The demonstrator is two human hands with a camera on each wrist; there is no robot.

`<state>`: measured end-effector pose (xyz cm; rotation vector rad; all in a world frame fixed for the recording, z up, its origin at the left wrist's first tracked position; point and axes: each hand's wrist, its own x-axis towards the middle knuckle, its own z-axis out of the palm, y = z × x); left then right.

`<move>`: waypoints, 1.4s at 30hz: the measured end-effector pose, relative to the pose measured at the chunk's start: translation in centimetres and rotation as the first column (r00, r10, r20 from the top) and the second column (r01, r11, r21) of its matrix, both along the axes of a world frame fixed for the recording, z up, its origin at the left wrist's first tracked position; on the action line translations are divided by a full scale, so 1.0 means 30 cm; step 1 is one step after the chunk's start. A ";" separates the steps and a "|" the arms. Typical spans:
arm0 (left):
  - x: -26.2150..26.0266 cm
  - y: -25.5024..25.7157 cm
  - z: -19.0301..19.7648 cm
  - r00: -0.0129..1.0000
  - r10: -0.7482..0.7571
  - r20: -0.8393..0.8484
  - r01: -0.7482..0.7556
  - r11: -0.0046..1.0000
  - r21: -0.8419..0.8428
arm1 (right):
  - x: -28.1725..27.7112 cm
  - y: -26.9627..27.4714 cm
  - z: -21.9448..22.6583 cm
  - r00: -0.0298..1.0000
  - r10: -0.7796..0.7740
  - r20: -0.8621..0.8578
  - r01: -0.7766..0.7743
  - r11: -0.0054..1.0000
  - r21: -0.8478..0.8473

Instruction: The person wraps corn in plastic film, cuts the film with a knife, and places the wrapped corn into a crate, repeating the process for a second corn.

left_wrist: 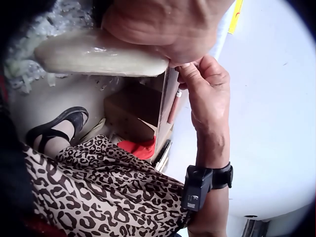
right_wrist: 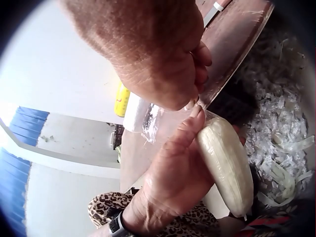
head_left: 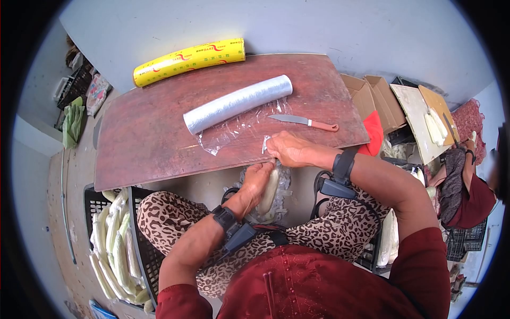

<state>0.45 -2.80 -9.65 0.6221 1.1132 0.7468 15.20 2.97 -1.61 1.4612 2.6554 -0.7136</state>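
Observation:
My left hand [head_left: 256, 179] holds a long, pale vegetable [right_wrist: 226, 165] wrapped in clear film, its fingers behind it and its thumb at the upper end. Lengthwise lines show through the film. Right at that end, my right hand [head_left: 289, 149] has its fingers curled and pinches a bit of clear film [head_left: 265, 144] by the table's near edge. In the left wrist view, the wrapped vegetable [left_wrist: 101, 54] lies across the view, below the table edge. A roll of cling film [head_left: 239, 103] lies on the table with a loose, crumpled edge. Beside it rests a knife [head_left: 305, 122] with a reddish handle.
A yellow film box [head_left: 189, 61] stands at the back of the reddish table [head_left: 143, 138]. At left, a black crate [head_left: 135, 212] holds several long, wrapped vegetables [head_left: 118, 242]. Film scraps [right_wrist: 276, 133] cover the floor below. Cardboard boxes [head_left: 380, 101] and another person [head_left: 470, 181] are at right.

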 end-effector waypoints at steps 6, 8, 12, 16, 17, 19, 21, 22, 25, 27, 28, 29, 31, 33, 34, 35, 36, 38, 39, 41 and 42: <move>-0.007 0.002 -0.006 0.999 -0.033 -0.023 0.034 0.999 0.041 | 0.008 0.001 -0.005 0.999 0.020 -0.050 -0.018 0.998 0.054; -0.009 0.002 -0.011 0.999 -0.038 0.000 0.038 0.999 0.039 | 0.008 0.000 -0.007 0.999 0.014 -0.051 -0.011 0.998 0.059; -0.010 0.004 -0.028 0.996 -0.043 0.078 0.040 0.999 0.035 | 0.007 0.008 -0.019 1.000 0.011 -0.022 -0.009 0.998 0.056; -0.029 0.012 -0.034 0.991 -0.113 0.075 0.110 0.993 0.045 | 0.016 0.013 -0.031 1.000 -0.006 -0.023 0.007 0.999 0.044; -0.027 0.011 -0.036 0.992 -0.102 0.073 0.098 0.993 0.062 | 0.017 0.015 -0.032 1.000 -0.005 -0.024 0.006 0.999 0.042; -0.018 0.010 -0.042 0.994 -0.081 0.069 0.074 0.992 0.098 | 0.017 0.020 -0.039 1.000 -0.003 -0.026 0.004 0.999 0.040; -0.007 0.014 -0.054 0.998 -0.058 0.032 0.054 0.993 0.109 | 0.020 0.019 -0.042 1.000 -0.011 -0.011 0.011 0.999 0.035; -0.005 0.014 -0.060 0.999 -0.046 0.013 0.044 0.992 0.116 | 0.017 0.018 -0.038 1.000 -0.014 -0.004 0.014 0.999 0.033; -0.004 0.017 -0.069 0.999 -0.032 -0.037 0.036 0.991 0.128 | 0.017 0.015 -0.044 0.999 0.000 -0.049 0.003 0.998 0.061; 0.005 0.013 -0.066 1.000 -0.010 -0.015 0.011 0.990 0.142 | 0.019 0.014 -0.048 0.997 0.006 -0.078 0.000 0.997 0.083; 0.007 0.012 -0.063 1.000 0.003 -0.003 -0.002 0.989 0.149 | 0.017 0.013 -0.049 0.996 0.011 -0.092 -0.002 0.996 0.095; 0.005 0.012 -0.059 1.000 -0.012 -0.017 0.015 0.990 0.141 | 0.017 0.012 -0.049 0.995 0.001 -0.095 0.007 0.996 0.083; -0.001 0.013 -0.060 0.998 -0.043 -0.042 0.048 0.991 0.126 | 0.014 0.010 -0.034 0.995 -0.018 -0.100 0.024 0.998 0.062; 0.007 0.012 -0.057 0.999 -0.015 -0.052 0.021 0.992 0.124 | 0.002 0.019 -0.034 0.999 -0.023 -0.025 0.024 0.998 0.066; 0.013 0.010 -0.054 0.998 -0.002 -0.056 0.009 0.992 0.124 | -0.001 0.023 -0.037 1.000 -0.027 0.013 0.026 0.997 0.068; 0.016 0.009 -0.051 0.998 0.001 -0.059 0.006 0.993 0.121 | -0.002 0.026 -0.042 1.000 -0.023 0.008 0.022 0.997 0.076; 0.017 0.009 -0.049 0.998 0.005 -0.062 0.002 0.993 0.118 | -0.004 0.028 -0.046 1.000 -0.019 0.003 0.018 0.996 0.084; 0.017 0.007 -0.045 0.996 0.011 -0.084 -0.001 0.994 0.111 | -0.004 0.027 -0.051 0.999 -0.013 -0.032 0.017 0.994 0.107; 0.018 0.011 -0.050 0.994 0.012 -0.105 0.000 0.994 0.105 | -0.001 0.024 -0.048 0.998 -0.013 -0.063 0.021 0.992 0.121; 0.024 0.015 -0.062 0.990 0.025 -0.137 -0.009 0.993 0.117 | 0.010 0.027 -0.045 0.993 -0.010 -0.121 0.027 0.990 0.140; 0.027 0.012 -0.061 0.988 0.039 -0.149 -0.019 0.990 0.137 | 0.021 0.038 -0.047 0.989 -0.006 -0.148 0.028 0.989 0.149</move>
